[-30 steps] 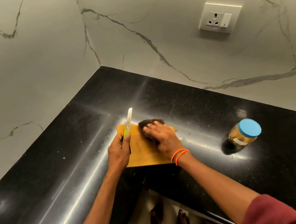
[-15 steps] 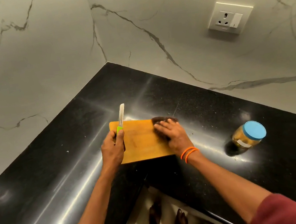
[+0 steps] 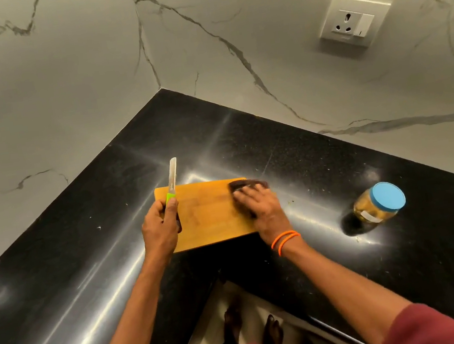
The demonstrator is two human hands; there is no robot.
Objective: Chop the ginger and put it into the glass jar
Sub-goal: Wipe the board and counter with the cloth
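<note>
A wooden cutting board lies on the black counter in the corner. My left hand grips a knife by its green handle at the board's left end, blade pointing away from me. My right hand lies with fingers stretched over the board's right end. Its fingertips touch a dark brown thing at the far right corner; what it is I cannot tell. A glass jar with a blue lid on and yellowish contents stands on the counter to the right, apart from both hands.
Marble walls meet in a corner behind the board, and a wall socket sits at the upper right. The counter's inner edge runs just below my forearms, with the floor and my feet beneath.
My right hand has slid from the board's middle to its right end with the dark thing under the fingers. The left hand with the knife has shifted to the board's left end.
</note>
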